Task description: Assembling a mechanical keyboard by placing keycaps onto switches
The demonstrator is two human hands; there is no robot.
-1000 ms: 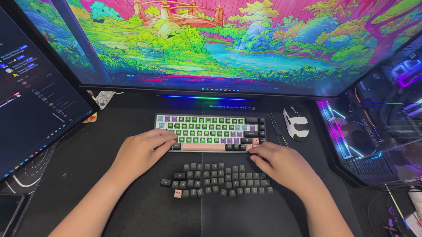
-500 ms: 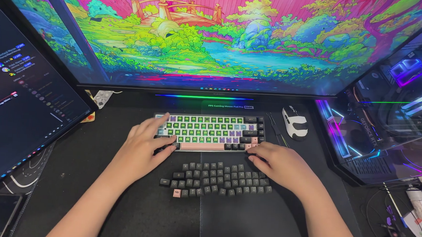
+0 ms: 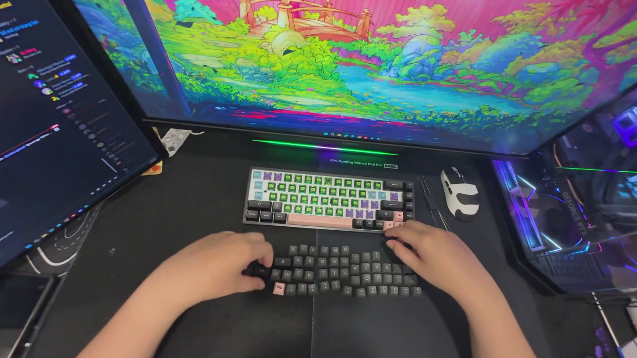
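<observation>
Hands (image 3: 218, 268) (image 3: 440, 256) flank dark loose keycaps (image 3: 346, 273) below keyboard (image 3: 328, 199).

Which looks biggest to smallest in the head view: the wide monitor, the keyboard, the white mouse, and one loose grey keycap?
1. Wide monitor, by far the largest.
2. Keyboard.
3. White mouse.
4. Loose grey keycap, the smallest, though it lies slightly nearer the camera than the mouse.

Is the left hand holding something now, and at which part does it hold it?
The left hand pinches one dark keycap by its sides, at the left end of the loose keycaps. The right hand rests by the keyboard; whether it holds anything cannot be told.
</observation>
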